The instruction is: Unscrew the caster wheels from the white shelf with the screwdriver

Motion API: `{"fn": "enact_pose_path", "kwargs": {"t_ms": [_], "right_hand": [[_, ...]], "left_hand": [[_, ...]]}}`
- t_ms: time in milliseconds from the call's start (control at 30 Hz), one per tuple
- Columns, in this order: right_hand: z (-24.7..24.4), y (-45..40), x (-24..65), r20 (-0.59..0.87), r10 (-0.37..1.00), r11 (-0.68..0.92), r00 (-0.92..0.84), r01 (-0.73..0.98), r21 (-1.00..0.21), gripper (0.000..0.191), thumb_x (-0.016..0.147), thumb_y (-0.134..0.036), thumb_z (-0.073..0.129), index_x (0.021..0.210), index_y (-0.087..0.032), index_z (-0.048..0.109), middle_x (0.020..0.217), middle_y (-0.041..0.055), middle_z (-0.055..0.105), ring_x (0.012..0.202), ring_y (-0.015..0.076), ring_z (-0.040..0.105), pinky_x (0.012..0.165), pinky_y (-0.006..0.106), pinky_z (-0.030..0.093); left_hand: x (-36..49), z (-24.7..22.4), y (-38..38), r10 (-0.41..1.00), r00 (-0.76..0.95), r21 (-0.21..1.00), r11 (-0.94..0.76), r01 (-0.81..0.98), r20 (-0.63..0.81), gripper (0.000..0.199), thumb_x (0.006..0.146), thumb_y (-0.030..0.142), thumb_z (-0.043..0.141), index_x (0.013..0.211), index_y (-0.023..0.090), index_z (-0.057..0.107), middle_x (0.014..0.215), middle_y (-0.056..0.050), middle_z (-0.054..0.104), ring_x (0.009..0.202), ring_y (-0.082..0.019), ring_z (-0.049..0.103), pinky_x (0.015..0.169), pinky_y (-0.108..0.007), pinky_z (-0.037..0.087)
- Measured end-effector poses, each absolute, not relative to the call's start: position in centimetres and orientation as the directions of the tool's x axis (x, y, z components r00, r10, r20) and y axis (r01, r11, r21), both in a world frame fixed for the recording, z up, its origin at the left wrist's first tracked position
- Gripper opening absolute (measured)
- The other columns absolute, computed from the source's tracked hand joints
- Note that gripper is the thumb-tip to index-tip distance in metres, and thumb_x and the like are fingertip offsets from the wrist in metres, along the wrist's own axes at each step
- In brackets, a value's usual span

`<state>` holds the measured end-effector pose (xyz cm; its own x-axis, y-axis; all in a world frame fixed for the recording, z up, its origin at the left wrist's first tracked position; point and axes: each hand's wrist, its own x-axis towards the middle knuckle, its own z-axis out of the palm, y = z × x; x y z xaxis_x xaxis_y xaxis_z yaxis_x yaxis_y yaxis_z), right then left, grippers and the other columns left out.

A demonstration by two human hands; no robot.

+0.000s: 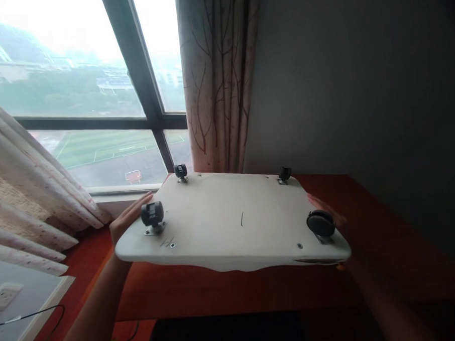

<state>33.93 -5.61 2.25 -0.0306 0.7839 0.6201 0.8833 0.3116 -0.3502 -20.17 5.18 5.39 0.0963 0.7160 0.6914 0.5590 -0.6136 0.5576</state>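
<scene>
Left grip (128, 216): closed on the white panel (229, 220)'s left side.
Right grip (330, 210): closed on its right side.
White panel: held between the grips, over the red surface (180, 293).
Casters (152, 214): mounted upward, between the grips.

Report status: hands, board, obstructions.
Left hand, right hand: grip on opposite edges. White rounded-corner board: dark wheeled casters up. Reddish wooden table below, contact unclear. No obstruction visible.
</scene>
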Motion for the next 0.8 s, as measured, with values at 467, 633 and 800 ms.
{"fn": "enact_pose_path", "kwargs": {"t_ms": [467,633,800], "right_hand": [[1.0,-4.7,34.5,0.627,0.778,0.297,-0.035,0.901,-0.318,0.048,0.097,-0.025,0.040,0.143,-0.023,0.052,0.142,0.0064,0.056,0.129,0.0261,0.056,0.110,0.044,0.046],[0.2,-3.4,35.1,0.590,0.807,0.198,0.019,0.933,-0.301,0.053,0.095,-0.021,0.041,0.148,-0.023,0.046,0.149,0.0052,0.050,0.133,0.0237,0.052,0.111,0.037,0.044],[-1.2,-2.9,35.4,0.536,0.834,0.066,0.134,0.939,-0.337,0.056,0.091,-0.020,0.042,0.146,-0.030,0.048,0.147,-0.0009,0.052,0.129,0.0220,0.056,0.106,0.035,0.049]], "left_hand": [[-19.5,4.3,4.8,0.749,0.106,0.554,-0.569,0.608,0.654,0.045,0.091,0.044,0.059,0.120,0.010,0.067,0.136,-0.014,0.061,0.121,-0.027,0.062,0.108,-0.037,0.045],[-19.4,3.6,5.3,0.755,0.123,0.539,-0.562,0.627,0.644,0.044,0.092,0.046,0.056,0.123,0.018,0.066,0.136,-0.011,0.062,0.120,-0.027,0.062,0.103,-0.036,0.050],[-19.2,2.5,5.6,0.780,0.062,0.594,-0.523,0.611,0.623,0.044,0.091,0.048,0.055,0.124,0.021,0.066,0.134,-0.010,0.063,0.121,-0.027,0.062,0.096,-0.034,0.055]]}}
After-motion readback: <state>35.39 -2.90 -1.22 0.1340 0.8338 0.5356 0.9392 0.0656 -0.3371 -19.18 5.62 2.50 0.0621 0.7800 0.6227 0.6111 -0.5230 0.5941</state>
